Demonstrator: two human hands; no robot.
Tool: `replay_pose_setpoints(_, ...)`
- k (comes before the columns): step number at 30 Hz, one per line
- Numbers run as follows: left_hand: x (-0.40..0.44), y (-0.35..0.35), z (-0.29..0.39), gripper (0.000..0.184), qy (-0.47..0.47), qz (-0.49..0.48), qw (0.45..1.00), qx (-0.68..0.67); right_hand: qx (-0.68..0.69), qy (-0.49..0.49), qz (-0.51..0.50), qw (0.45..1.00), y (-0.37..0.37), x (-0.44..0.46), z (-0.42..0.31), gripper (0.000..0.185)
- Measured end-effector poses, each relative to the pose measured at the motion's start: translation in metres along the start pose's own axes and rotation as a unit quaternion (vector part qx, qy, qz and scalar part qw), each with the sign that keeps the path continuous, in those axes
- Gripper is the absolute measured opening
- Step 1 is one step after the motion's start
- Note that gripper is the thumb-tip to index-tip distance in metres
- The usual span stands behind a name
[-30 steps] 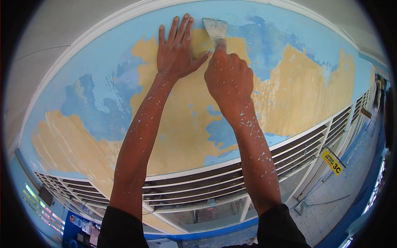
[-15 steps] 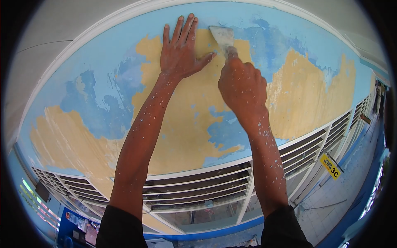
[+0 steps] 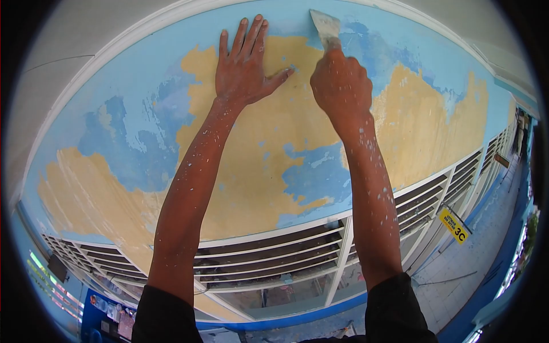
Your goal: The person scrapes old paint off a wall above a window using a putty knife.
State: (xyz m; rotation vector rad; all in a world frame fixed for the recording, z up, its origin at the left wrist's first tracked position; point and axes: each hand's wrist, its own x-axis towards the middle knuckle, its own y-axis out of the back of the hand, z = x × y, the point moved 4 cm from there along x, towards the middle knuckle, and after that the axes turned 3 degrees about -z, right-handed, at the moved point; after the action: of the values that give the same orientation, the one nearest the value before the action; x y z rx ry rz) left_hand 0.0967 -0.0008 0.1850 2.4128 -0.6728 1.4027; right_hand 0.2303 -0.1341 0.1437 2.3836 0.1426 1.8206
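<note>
My right hand (image 3: 341, 86) is wrapped round the handle of a paint scraper (image 3: 325, 27). The scraper's wide blade points up at the light blue paint near the top of the wall (image 3: 257, 123). To its left, my left hand (image 3: 243, 66) lies flat against the wall with its fingers stretched upward and thumb out to the side. Around the hands, tan patches show where paint is gone, beside ragged areas of darker and lighter blue. Small paint flakes speckle both forearms.
White trim (image 3: 103, 60) and the ceiling curve above the wall. Below are slatted louvre vents (image 3: 269, 254) over glass panes. A yellow sign (image 3: 454, 225) reading 3C juts out at the lower right, above a tiled walkway (image 3: 457, 280). A blue board (image 3: 106, 314) stands at the lower left.
The scraper and my right hand have moved up and slightly right, from the tan patch's upper edge onto the light blue band. My left hand stays flat on the wall.
</note>
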Motion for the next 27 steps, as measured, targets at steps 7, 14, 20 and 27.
replay_pose_setpoints(7,0.002,-0.001,0.000,0.103,0.000,-0.010,1.000,0.006,-0.004,-0.026,-0.059,0.998,0.005,-0.018,0.016,0.040)
replay_pose_setpoints(14,0.002,-0.001,0.000,0.101,0.001,-0.005,1.000,0.009,-0.018,-0.040,-0.088,0.995,-0.001,-0.013,0.026,0.040)
replay_pose_setpoints(20,0.003,0.000,0.001,0.097,-0.019,-0.034,0.999,0.037,0.018,-0.016,-0.039,0.999,0.036,0.001,0.175,0.039)
replay_pose_setpoints(27,0.038,-0.026,0.039,0.089,-0.067,-0.056,0.996,0.011,-0.058,-0.232,-0.212,0.947,0.095,-0.349,0.375,0.035)
